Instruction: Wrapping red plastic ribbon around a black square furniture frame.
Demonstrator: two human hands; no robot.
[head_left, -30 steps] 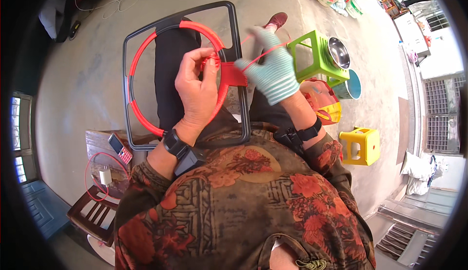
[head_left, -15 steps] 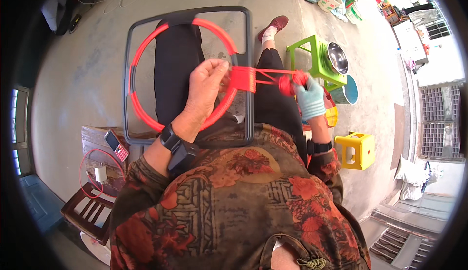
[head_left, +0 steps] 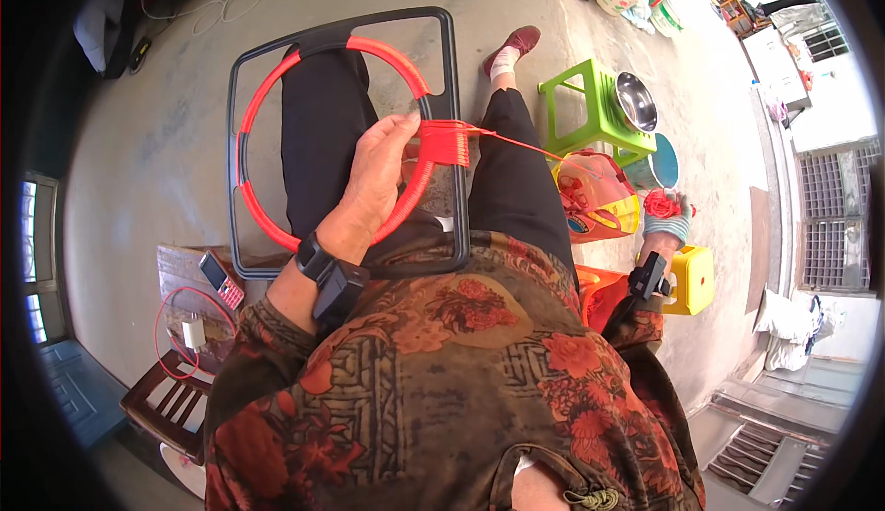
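A black rectangular frame with a round inner ring [head_left: 343, 24] rests over my lap, much of its ring wound in red cord. My left hand [head_left: 376, 172] is closed on the ring's right side, thumb beside a thick block of red cord windings [head_left: 446, 142] that reaches across to the frame's outer bar. From that block a red strand [head_left: 521, 143] stretches to the right. Out at the right, my right hand [head_left: 666, 223], in a light blue-grey glove, holds a bundle of red cord [head_left: 662, 203]. Its fingers are partly hidden.
To the right, a green stool [head_left: 590, 110] carries a steel bowl [head_left: 636, 102], with a blue bucket [head_left: 656, 162] beside it. Nearer stand a red and yellow bag [head_left: 599, 199] and a yellow stool [head_left: 693, 280]. A phone [head_left: 221, 279] and white charger [head_left: 194, 332] lie at the left.
My right hand has swung out to the right and nearer with the cord bundle, drawing the strand out long. My left hand keeps its hold while the frame shifts slightly left.
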